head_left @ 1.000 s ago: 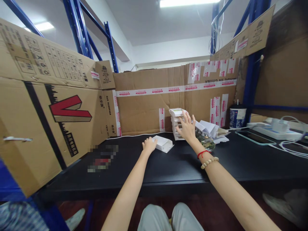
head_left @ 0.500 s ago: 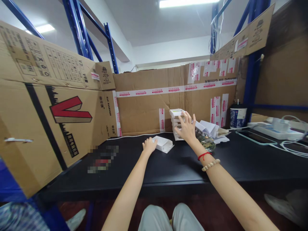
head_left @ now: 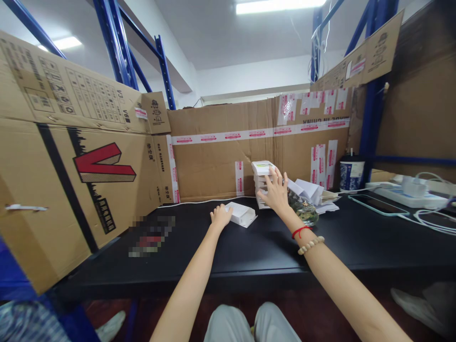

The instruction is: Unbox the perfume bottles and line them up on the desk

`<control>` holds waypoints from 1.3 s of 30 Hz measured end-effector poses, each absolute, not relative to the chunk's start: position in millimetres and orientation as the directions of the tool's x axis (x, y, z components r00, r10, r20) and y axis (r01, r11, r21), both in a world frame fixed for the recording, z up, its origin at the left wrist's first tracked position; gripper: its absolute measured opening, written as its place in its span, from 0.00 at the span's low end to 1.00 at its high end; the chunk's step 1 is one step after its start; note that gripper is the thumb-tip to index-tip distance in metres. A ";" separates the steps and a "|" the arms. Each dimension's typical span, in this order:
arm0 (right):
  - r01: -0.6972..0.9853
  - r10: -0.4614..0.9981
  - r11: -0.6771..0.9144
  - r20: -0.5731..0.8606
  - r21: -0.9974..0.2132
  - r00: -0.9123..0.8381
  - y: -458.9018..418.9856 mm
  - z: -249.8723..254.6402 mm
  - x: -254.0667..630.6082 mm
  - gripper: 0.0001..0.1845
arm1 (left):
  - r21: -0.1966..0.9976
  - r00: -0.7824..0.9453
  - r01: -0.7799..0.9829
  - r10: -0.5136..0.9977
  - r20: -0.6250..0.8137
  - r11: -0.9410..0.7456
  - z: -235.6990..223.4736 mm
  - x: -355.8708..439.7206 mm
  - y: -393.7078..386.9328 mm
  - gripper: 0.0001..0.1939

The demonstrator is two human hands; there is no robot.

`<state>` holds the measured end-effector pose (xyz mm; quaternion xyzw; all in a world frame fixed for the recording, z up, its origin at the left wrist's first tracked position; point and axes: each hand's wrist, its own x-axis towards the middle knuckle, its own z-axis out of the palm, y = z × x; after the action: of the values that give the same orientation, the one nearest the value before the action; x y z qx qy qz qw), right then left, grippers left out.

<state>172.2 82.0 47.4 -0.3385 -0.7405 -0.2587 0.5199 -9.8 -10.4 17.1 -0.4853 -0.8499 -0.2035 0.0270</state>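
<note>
A small white box [head_left: 243,214] lies on the black table with a flap sticking out at its near right end. My left hand [head_left: 220,216] rests at the box's left end, fingers stretched forward and apart, thumb side against the box. Behind and to the right stands a stack of several white boxes [head_left: 262,167], with green print on the top one. My right hand [head_left: 277,192] is raised at the right side of this stack, its fingers spread. It partly hides the stack, and I cannot tell whether the fingertips touch it.
Folded white papers [head_left: 309,191] and a clear plastic bag [head_left: 307,212] with dark contents lie right of the stack. Further right are a patterned cup [head_left: 352,173], a phone [head_left: 378,205] and a white power strip [head_left: 409,194] with cables. Cardboard walls [head_left: 210,166] stand behind and left.
My right hand has dipped very slightly beside the stack. My left hand and the single box look unmoved.
</note>
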 end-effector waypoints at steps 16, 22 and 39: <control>0.765 0.223 0.642 0.966 -0.046 -0.130 83.8 53.9 173.7 0.20 | 0.296 -0.521 0.844 0.814 0.257 0.446 15.9 -10.9 -8.6 0.22; 0.677 0.204 0.733 0.972 -0.070 -0.121 77.9 56.3 172.0 0.07 | 0.292 -0.520 0.845 0.815 0.255 0.448 15.9 -11.6 -7.8 0.22; -0.163 0.770 0.618 0.551 -0.769 0.321 92.5 59.7 173.6 0.19 | 0.274 -0.511 0.852 0.820 0.256 0.446 15.9 -12.6 -5.6 0.23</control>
<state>173.6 92.5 59.7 -0.3075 -0.4932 0.3102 0.7523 -12.6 -5.6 15.9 -0.4925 -0.8491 -0.1860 0.0428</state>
